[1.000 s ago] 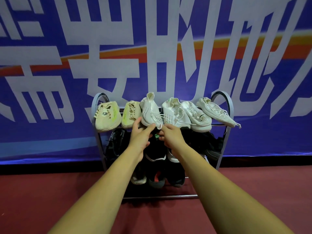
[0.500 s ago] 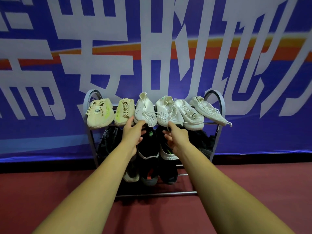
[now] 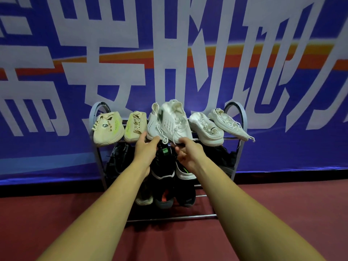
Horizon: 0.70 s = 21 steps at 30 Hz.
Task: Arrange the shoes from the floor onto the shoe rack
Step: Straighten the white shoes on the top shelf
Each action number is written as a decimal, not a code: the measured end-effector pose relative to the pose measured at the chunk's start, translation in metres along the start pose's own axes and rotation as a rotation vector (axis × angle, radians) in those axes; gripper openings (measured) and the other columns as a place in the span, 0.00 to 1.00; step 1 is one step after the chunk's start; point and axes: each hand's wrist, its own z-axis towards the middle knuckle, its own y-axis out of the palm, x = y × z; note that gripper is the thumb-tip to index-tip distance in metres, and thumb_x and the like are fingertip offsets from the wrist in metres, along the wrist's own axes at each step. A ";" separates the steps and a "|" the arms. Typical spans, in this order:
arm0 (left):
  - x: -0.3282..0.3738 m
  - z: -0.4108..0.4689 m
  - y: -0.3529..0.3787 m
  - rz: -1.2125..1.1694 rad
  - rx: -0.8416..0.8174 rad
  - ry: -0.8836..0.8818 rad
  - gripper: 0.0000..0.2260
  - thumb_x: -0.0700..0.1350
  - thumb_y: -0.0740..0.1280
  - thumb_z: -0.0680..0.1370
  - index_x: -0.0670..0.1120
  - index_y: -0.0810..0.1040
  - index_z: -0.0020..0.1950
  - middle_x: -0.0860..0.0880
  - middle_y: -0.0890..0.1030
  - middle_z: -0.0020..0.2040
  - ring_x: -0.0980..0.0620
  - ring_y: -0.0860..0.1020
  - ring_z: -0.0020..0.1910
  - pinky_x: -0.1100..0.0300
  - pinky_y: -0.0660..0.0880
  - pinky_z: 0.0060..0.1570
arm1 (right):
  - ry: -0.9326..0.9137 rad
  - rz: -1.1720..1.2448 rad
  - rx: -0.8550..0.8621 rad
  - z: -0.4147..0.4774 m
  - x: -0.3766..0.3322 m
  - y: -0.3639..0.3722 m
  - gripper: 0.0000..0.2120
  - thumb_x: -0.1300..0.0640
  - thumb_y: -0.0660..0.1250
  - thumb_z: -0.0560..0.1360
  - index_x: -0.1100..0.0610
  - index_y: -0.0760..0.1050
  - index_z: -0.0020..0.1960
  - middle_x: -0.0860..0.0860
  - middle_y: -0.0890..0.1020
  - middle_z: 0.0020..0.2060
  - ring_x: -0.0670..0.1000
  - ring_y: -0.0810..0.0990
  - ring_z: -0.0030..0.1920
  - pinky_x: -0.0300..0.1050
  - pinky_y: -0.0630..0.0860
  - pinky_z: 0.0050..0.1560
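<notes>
A grey metal shoe rack (image 3: 237, 117) stands against the banner wall. Two white knit high-top shoes sit side by side in the middle of its top shelf. My left hand (image 3: 146, 150) holds the toe of the left white knit shoe (image 3: 153, 127). My right hand (image 3: 189, 153) grips the toe of the right white knit shoe (image 3: 174, 121), thumb on top and fingers curled beneath. That shoe is blurred and leans against its partner.
Two beige shoes (image 3: 108, 129) lie at the top shelf's left end and two white lace-up sneakers (image 3: 206, 127) at its right end. Dark shoes (image 3: 162, 168) fill the lower shelves. Red floor (image 3: 282, 200) spreads in front of the rack.
The right white knit shoe has shifted left against the left one, leaving a gap to the white sneakers. Both hands have closed in on the two toes.
</notes>
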 end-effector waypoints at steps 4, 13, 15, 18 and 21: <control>-0.001 -0.001 0.006 -0.010 -0.004 -0.015 0.26 0.49 0.67 0.78 0.56 0.65 0.75 0.52 0.81 0.58 0.54 0.82 0.47 0.62 0.72 0.37 | 0.014 -0.005 0.009 0.003 -0.001 -0.004 0.02 0.62 0.67 0.76 0.60 0.77 0.48 0.56 0.83 0.38 0.43 0.74 0.23 0.31 0.61 0.20; -0.004 0.001 0.019 0.039 -0.007 -0.005 0.26 0.46 0.67 0.76 0.54 0.64 0.73 0.53 0.78 0.59 0.52 0.81 0.45 0.62 0.72 0.37 | -0.038 0.076 0.105 0.003 -0.009 -0.022 0.05 0.69 0.65 0.74 0.60 0.75 0.45 0.55 0.83 0.38 0.41 0.73 0.23 0.32 0.61 0.20; -0.005 0.002 0.020 0.055 0.018 0.011 0.26 0.47 0.67 0.74 0.55 0.66 0.71 0.54 0.79 0.59 0.51 0.82 0.49 0.58 0.75 0.42 | -0.023 0.055 0.083 0.006 -0.011 -0.026 0.05 0.68 0.65 0.75 0.60 0.76 0.47 0.56 0.84 0.40 0.40 0.72 0.22 0.31 0.60 0.19; -0.007 0.004 0.021 0.080 0.038 0.038 0.25 0.50 0.65 0.72 0.56 0.68 0.69 0.54 0.79 0.59 0.48 0.80 0.55 0.50 0.76 0.56 | -0.045 0.087 0.007 0.008 -0.017 -0.026 0.05 0.67 0.64 0.76 0.59 0.76 0.49 0.56 0.84 0.41 0.40 0.72 0.23 0.30 0.61 0.20; -0.008 0.005 0.021 0.092 0.034 0.044 0.27 0.52 0.64 0.71 0.57 0.66 0.70 0.54 0.78 0.60 0.48 0.79 0.56 0.48 0.75 0.58 | -0.050 0.142 -0.045 0.006 -0.019 -0.023 0.05 0.66 0.64 0.77 0.59 0.76 0.49 0.56 0.84 0.42 0.40 0.73 0.24 0.30 0.61 0.20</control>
